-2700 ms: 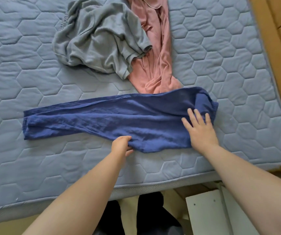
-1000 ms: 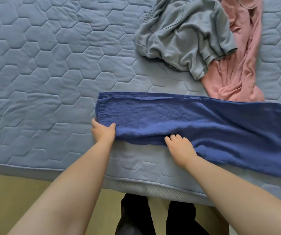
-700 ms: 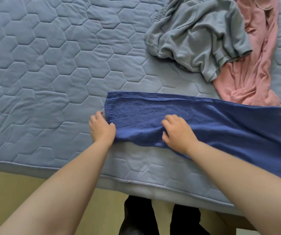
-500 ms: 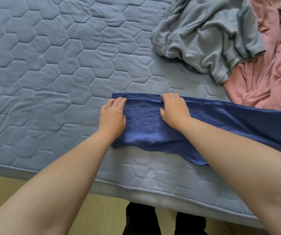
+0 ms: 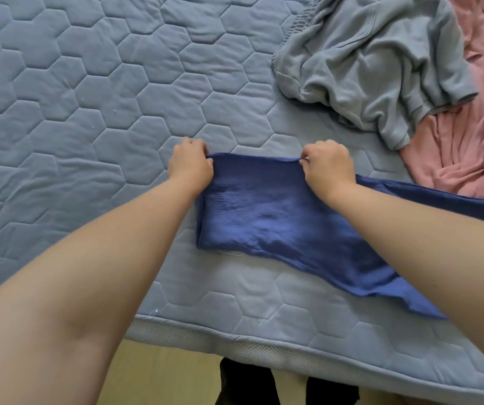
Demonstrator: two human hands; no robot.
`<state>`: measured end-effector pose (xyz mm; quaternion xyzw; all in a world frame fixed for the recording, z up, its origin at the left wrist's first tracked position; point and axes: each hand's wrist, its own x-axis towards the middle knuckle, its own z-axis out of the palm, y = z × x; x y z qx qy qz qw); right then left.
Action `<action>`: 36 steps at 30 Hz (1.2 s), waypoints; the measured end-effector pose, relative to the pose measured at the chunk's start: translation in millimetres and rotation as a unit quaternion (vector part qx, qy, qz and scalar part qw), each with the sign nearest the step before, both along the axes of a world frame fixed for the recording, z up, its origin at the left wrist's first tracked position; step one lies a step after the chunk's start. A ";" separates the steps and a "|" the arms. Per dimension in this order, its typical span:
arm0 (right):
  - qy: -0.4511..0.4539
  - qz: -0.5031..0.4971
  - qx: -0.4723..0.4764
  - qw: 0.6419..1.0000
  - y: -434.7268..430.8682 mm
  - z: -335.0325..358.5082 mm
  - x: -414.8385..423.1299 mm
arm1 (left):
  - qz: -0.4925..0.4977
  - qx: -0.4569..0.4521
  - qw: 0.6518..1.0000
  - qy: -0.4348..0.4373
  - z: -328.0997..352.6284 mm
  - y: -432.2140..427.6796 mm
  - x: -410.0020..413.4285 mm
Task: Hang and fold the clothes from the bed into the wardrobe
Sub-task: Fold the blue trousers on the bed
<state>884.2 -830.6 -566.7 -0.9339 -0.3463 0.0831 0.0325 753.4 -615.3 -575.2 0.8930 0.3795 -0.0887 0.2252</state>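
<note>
A long dark blue garment (image 5: 267, 211) lies folded lengthwise across the quilted blue-grey mattress (image 5: 88, 112), running off to the right under my right forearm. My left hand (image 5: 189, 166) pinches its far left corner. My right hand (image 5: 328, 168) pinches the far edge a little to the right. Both hands hold that left end slightly raised off the bed. A crumpled grey garment (image 5: 375, 68) lies at the upper right, partly over a pink garment (image 5: 474, 135).
The mattress's near edge (image 5: 235, 346) runs along the bottom, with yellowish floor (image 5: 162, 381) and my dark-clad legs (image 5: 246, 384) below it. The wardrobe is out of sight.
My hands went from the garment's right end to its left end, slid from the near edge to the far edge, and closed on that edge. The view shifted left.
</note>
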 end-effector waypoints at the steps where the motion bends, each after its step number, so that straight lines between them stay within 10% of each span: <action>1: 0.011 -0.019 0.008 1.000 0.0 0.0 -5.6 | 0.046 -0.019 0.999 0.012 -2.3 -3.2 -3.0; 7: 0.006 0.104 0.125 0.987 -30.5 -1.3 -87.9 | 0.225 -0.202 0.953 0.020 -25.1 -43.9 -52.4; 10: 0.062 0.196 -0.023 0.978 -56.6 -13.6 -126.8 | 0.239 -0.253 0.937 0.022 -27.7 -55.6 -73.2; 15: 0.067 0.318 -0.161 0.932 -85.1 -12.3 -132.1 | 0.271 -0.158 0.949 0.024 -14.9 -54.7 -83.3; 20: 0.183 0.178 -0.231 0.939 -130.2 -7.5 -143.4 | 0.294 -0.100 0.949 0.053 -4.7 -75.0 -82.9; 24: 0.136 0.137 -0.115 0.974 -175.9 8.4 -159.9 | 0.004 0.083 0.994 -0.070 2.9 -133.1 -75.9; 28: 0.059 -0.030 -0.088 0.994 -203.1 8.7 -156.2 | -0.312 0.027 0.935 -0.166 4.2 -195.9 -66.3; 32: 0.054 -0.129 -0.166 0.976 -247.7 2.2 -123.8 | -0.470 -0.027 0.882 -0.001 -4.9 -274.7 -52.3; 36: 0.026 0.014 -0.227 0.973 -292.9 -7.4 -86.1 | -0.441 -0.030 0.888 0.129 -28.1 -309.0 -43.2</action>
